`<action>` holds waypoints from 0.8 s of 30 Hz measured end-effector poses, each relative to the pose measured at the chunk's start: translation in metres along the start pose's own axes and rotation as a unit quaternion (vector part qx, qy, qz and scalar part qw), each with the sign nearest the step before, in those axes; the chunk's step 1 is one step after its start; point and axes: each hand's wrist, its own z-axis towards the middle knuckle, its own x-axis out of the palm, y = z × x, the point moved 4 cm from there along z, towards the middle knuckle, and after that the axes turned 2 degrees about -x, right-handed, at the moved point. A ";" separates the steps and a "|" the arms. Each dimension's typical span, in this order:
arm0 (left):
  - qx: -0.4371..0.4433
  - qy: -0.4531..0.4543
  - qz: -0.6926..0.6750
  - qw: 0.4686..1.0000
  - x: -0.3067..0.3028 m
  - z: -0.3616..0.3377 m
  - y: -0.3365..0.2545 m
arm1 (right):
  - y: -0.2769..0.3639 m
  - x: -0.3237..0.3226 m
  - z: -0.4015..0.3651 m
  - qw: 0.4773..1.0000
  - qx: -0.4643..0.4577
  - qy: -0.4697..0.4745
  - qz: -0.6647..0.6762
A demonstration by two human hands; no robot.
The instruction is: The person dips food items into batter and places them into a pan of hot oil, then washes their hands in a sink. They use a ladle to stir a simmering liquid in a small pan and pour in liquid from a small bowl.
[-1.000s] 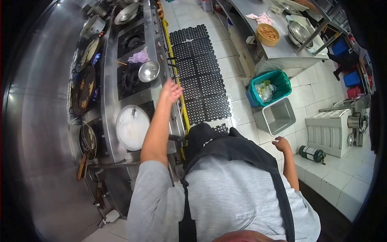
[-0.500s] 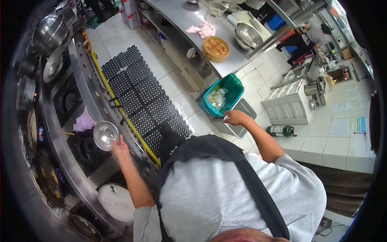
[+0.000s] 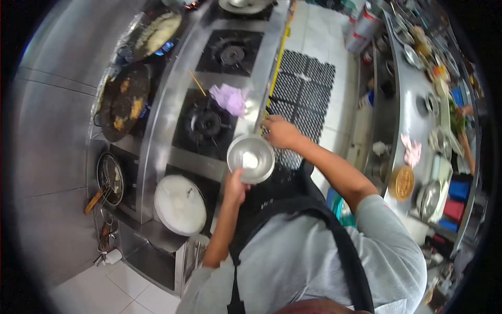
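My left hand (image 3: 236, 188) grips a shallow metal bowl (image 3: 251, 159) by its near rim, thumb over the edge. The bowl is held above the front edge of the stove, and its inside looks bare and shiny. My right hand (image 3: 282, 133) is just past the bowl's right rim, close to the stove's front rail. Its fingers are curled together, and I cannot make out what, if anything, they hold. A lilac cloth (image 3: 229, 99) lies on the stove top beyond the bowl, beside a burner (image 3: 204, 123).
On the left, a dark wok (image 3: 124, 102) holds browned bits, and a second pan (image 3: 157, 34) sits over a blue flame. A white round lid (image 3: 180, 205) is near my left arm. A steel counter (image 3: 413, 118) with a bamboo steamer (image 3: 401, 183) stands right; a perforated mat (image 3: 303, 94) covers the floor.
My view has turned left toward the stove. My right hand has moved from beside the green-lined bin to next to the bowl. The bowl stays in my left hand.
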 end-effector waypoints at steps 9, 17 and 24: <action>0.057 -0.197 -0.008 0.979 -0.017 -0.029 0.003 | -0.017 0.054 0.193 0.990 -0.099 0.062 -0.073; 0.065 -0.282 -0.145 0.946 0.040 0.018 -0.072 | 0.052 -0.070 0.156 0.930 -0.243 0.116 0.249; 0.135 -0.207 0.103 0.964 0.100 0.060 -0.136 | 0.059 -0.061 0.132 0.902 -0.421 0.097 0.024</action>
